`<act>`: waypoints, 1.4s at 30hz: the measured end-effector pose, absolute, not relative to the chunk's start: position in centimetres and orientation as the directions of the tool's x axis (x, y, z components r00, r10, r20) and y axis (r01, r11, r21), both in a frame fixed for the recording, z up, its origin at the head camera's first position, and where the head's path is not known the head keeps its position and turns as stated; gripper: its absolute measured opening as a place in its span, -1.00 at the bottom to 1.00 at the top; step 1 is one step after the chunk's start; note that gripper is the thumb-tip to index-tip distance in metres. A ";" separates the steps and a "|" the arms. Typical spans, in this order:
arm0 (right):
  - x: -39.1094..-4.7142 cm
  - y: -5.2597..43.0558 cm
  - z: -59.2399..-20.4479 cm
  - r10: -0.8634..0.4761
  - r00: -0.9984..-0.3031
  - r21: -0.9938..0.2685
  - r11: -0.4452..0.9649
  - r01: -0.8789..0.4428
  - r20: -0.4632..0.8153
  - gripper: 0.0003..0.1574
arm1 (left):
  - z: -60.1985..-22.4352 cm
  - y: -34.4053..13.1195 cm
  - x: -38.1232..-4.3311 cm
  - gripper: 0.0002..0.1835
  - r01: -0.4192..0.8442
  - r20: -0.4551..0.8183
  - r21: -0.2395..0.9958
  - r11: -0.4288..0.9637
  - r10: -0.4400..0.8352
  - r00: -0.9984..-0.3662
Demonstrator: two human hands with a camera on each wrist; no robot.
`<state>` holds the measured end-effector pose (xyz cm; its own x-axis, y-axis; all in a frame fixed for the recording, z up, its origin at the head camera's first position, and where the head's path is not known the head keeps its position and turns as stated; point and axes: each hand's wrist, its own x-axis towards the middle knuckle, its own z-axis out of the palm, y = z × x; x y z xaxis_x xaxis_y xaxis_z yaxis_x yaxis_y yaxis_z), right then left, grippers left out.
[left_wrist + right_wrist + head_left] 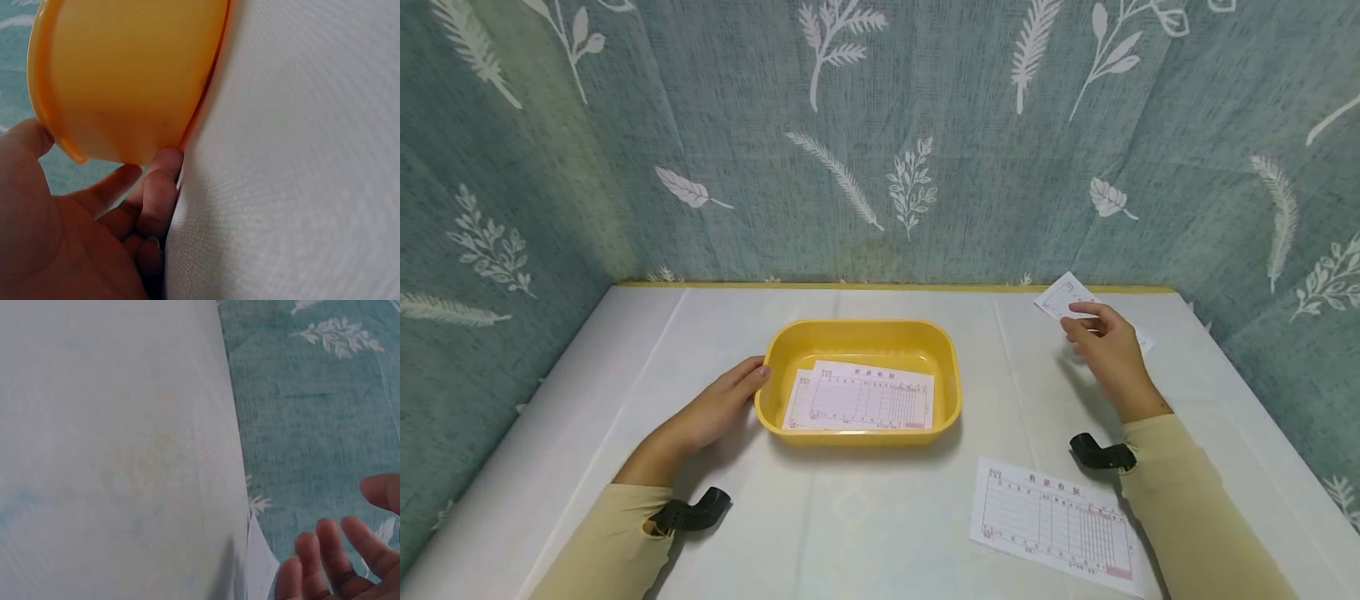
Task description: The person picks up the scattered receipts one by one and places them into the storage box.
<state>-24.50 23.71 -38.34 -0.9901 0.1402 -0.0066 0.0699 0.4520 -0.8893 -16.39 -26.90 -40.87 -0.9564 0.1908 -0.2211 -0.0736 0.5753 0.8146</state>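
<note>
A yellow plastic basin (857, 333) stands on the white table, with printed receipt slips (868, 398) overlapping inside it. My left hand (722, 408) holds the basin's left end. In the left wrist view the thumb (34, 134) is at the rim, and bent fingers (156, 187) touch the lower side. At the back right, my right hand (1105, 354) is over another receipt slip (1063, 293) and partly covers it. Its fingers are loosely bent and apart from the thumb in the right wrist view, where a white corner of the slip (259, 562) shows beside them.
Another receipt slip (1048, 521) lies at the front right, beside the right sleeve (1195, 517). A blue-green leaf-patterned cloth (865, 167) rises behind the table's yellow back edge (737, 285) and along both sides. Each wrist bears a black camera mount (696, 510).
</note>
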 end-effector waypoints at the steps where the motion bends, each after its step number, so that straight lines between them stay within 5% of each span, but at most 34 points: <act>1: -24.6 23.9 -38.3 0.142 -0.990 -0.888 0.454 0.077 -0.013 -0.30 | -40.8 -26.9 -16.4 -0.30 -0.072 -0.218 0.814 0.576 0.188 -0.958; 42: -26.4 30.7 -39.6 0.092 -0.952 -0.854 0.422 0.303 -0.292 -0.11 | -41.1 -26.7 -16.3 -0.32 -0.064 -0.205 0.829 0.555 0.194 -0.959</act>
<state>-26.35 30.73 -39.61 -0.9520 0.0919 -0.2919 0.3027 0.4222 -0.8544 -16.35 -26.72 -41.06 -0.9594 0.1944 -0.2046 -0.0643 0.5553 0.8291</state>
